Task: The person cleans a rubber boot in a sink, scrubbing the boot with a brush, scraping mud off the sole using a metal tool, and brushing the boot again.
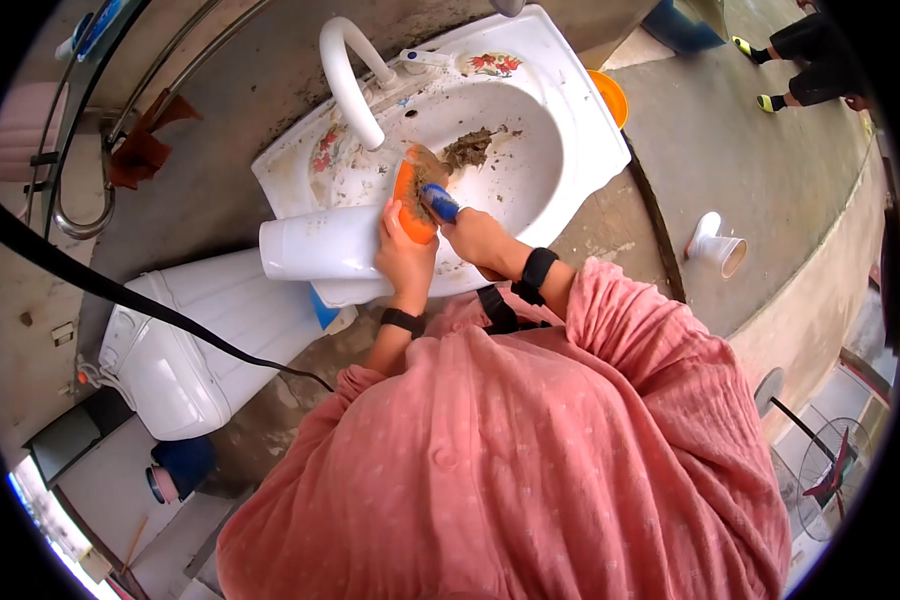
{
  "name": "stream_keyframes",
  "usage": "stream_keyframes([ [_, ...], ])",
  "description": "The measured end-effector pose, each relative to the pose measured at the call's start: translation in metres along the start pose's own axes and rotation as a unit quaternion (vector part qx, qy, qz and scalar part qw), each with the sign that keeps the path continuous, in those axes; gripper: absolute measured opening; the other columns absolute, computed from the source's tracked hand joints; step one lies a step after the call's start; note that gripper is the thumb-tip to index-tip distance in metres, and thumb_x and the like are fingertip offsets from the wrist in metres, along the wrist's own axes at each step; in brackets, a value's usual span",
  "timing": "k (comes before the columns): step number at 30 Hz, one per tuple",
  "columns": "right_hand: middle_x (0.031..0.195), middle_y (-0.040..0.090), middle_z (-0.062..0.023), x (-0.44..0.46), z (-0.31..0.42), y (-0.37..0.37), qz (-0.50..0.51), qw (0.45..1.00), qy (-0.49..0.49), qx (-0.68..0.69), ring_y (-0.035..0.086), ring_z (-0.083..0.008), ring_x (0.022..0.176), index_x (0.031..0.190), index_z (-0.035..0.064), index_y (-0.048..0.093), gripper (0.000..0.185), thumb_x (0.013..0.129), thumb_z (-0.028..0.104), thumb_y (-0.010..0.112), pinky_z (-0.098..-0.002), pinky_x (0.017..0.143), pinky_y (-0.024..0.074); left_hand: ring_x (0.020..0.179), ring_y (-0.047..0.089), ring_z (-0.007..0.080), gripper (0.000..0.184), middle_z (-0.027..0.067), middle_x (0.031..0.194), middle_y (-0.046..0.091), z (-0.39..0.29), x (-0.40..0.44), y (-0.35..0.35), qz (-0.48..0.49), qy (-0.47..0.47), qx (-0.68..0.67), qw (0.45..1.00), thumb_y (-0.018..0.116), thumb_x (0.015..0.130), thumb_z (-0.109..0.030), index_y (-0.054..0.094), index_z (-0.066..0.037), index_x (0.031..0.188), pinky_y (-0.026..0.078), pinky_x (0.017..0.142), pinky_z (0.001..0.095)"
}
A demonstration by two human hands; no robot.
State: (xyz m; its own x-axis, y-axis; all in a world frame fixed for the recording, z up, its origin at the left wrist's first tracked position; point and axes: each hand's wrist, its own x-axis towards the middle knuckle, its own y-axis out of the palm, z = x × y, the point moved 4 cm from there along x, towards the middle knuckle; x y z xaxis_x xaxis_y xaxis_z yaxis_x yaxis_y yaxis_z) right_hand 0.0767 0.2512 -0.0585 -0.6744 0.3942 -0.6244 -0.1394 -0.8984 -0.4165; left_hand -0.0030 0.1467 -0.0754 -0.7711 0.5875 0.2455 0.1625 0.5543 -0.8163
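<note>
A white boot (320, 246) with a muddy orange sole (406, 190) lies sideways across the near left rim of the white sink (590, 150), its sole toward the basin. My left hand (407, 262) is closed around the boot near the sole. In my right hand (477, 240) is a brush with a blue handle (438, 204), its head against the dirty sole; the bristles are hard to make out. A brown clump of mud (470, 148) sits in the basin, with specks of dirt around it.
A white curved faucet (342, 70) arches over the sink. A white washing machine (170, 350) stands at left. Another white boot (712, 245) is on the floor at right, near an orange basin (610, 98). A person's legs (815, 65) show at upper right. A black cable (140, 300) crosses at left.
</note>
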Motion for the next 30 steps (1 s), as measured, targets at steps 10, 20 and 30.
stream_keyframes([
  [10,0.08,0.063,-0.0245,-0.009,-0.009,-0.032,-0.012,0.999,-0.017,0.04,0.062,-0.0382,0.074,0.087,-0.0056,0.061,0.039,0.083,0.031,0.048,-0.042,0.065,0.049,0.084,0.062,0.0325,0.062,0.0103,0.096,0.064,-0.006,0.021,-0.011,0.072,-0.093,-0.003,0.993,0.077,0.057,-0.023,0.046,-0.015,0.111,0.049,0.07,0.0409],
  [20,0.07,0.061,-0.0207,0.038,-0.026,-0.014,-0.055,0.997,-0.032,0.033,0.06,-0.0321,0.054,0.094,-0.0068,0.056,0.037,0.087,0.026,0.041,-0.0404,0.047,0.0441,0.081,0.062,0.0331,0.063,0.0094,0.095,0.064,-0.014,0.032,-0.002,0.081,-0.042,0.055,0.994,0.076,0.059,-0.027,0.045,-0.019,0.112,0.049,0.067,0.041],
  [30,0.045,0.048,-0.0128,0.068,-0.059,-0.019,-0.002,0.874,0.054,0.483,0.044,-0.023,0.028,0.06,0.0013,0.046,0.032,0.086,0.02,0.048,-0.0379,0.032,0.0343,0.082,0.062,0.0319,0.063,0.0082,0.094,0.065,-0.012,0.031,-0.006,0.103,-0.039,0.032,0.993,0.076,0.059,-0.027,0.045,-0.018,0.113,0.049,0.068,0.0407],
])
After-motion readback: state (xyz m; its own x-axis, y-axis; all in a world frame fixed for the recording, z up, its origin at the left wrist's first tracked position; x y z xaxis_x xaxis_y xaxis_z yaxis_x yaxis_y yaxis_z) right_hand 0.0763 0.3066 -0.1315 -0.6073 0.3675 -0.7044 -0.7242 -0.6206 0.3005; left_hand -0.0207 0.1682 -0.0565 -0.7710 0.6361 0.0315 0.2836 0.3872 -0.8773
